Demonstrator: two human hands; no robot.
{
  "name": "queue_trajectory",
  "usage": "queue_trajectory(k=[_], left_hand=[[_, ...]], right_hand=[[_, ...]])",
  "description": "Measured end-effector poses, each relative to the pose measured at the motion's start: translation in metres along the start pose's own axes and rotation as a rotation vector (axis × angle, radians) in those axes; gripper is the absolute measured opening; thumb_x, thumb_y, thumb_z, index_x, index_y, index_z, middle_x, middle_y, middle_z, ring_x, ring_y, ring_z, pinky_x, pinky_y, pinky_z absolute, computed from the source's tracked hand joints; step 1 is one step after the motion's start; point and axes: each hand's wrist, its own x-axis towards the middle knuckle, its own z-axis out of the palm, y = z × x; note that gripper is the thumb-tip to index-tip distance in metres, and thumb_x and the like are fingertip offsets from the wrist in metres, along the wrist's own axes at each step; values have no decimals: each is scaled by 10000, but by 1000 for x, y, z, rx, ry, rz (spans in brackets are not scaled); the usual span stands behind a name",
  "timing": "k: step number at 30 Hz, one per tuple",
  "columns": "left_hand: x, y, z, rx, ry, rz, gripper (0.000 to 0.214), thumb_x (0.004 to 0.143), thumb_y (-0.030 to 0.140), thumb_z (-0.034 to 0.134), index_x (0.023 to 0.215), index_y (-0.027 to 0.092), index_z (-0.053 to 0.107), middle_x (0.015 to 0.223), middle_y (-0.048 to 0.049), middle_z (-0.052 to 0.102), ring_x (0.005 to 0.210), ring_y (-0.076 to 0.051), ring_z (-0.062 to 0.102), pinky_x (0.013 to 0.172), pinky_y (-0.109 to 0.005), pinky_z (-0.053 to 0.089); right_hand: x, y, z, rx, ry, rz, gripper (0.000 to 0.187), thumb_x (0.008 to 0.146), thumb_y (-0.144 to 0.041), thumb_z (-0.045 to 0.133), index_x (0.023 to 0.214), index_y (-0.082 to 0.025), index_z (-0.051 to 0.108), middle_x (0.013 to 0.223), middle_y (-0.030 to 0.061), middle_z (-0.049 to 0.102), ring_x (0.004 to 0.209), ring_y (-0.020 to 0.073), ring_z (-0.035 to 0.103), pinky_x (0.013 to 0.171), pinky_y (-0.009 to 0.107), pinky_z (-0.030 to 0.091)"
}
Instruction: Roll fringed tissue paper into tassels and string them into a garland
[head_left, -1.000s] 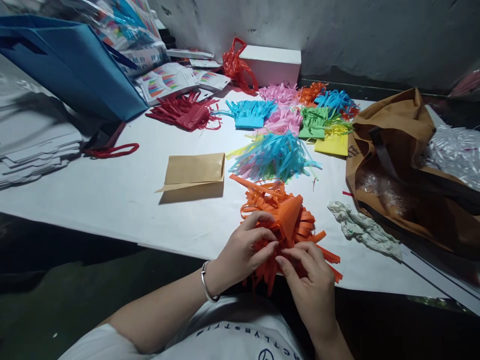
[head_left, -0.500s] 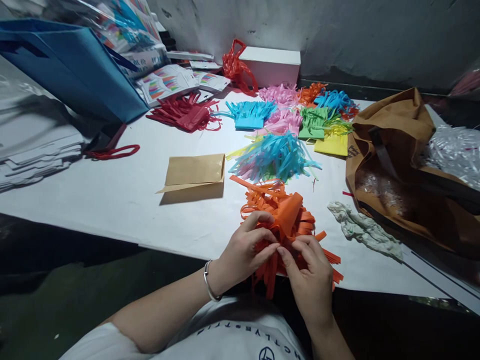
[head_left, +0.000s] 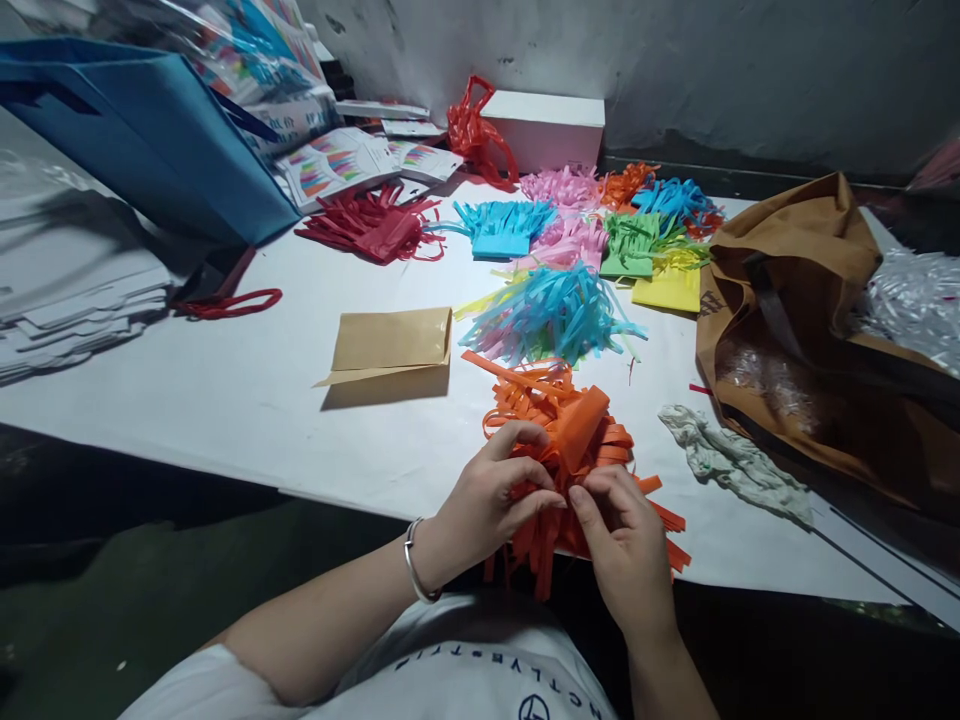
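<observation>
At the table's near edge lies a bunch of orange fringed paper [head_left: 581,430], its cut strips spread out and some hanging over the edge. My left hand [head_left: 499,490] is closed on its left side, fingertips pinching among the strips. From the right, my right hand [head_left: 626,535] pinches the same orange paper between thumb and fingers. The two hands' fingertips are close together, and what exactly lies between them is partly hidden. Just beyond, a pile of blue, pink and yellow paper strips [head_left: 559,315] rests on the table.
A folded brown paper piece [head_left: 390,345] lies left of centre. Several coloured fringed bundles [head_left: 502,230] sit further back, before a white box [head_left: 551,130]. A blue bag [head_left: 150,140] stands left; a brown bag [head_left: 795,260] and a crumpled whitish cloth [head_left: 731,465] are right.
My right thumb and fingertips have drawn slightly away from the left fingertips, to the right. The left hand stays nearly in place, and the view has shifted a little.
</observation>
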Motion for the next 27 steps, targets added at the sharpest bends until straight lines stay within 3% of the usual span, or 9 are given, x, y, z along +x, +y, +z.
queue_trajectory(k=[4,9,15,27], left_hand=[[1,1,0,-31,-5,21,123,879,214,706,775,172,655,1105,-95,570,1046,-210,606,901,-332,549],[3,4,-3,-29,-14,-22,91,878,197,697,800,177,654,1118,-96,589,1053,-219,606,932,-363,535],[2,4,-4,-48,-21,-10,76,881,141,667,823,180,637,1132,-94,576,1088,-215,588,948,-371,515],[1,7,-3,-48,-21,1,86,880,105,638,839,180,633,1150,-89,563,1101,-211,583,955,-361,509]], right_hand=[[-2,0,-1,65,-72,67,257,952,-367,571,759,-202,614,817,6,549,732,137,532,627,228,448],[-2,5,-7,248,52,93,207,967,-383,553,857,-211,586,874,9,529,817,145,523,714,235,469],[-5,10,-10,437,1,197,222,989,-436,509,908,-237,565,851,-11,522,773,139,500,717,245,466],[-7,4,-16,393,67,275,343,919,-497,615,755,-199,575,633,-46,465,565,97,411,516,202,367]])
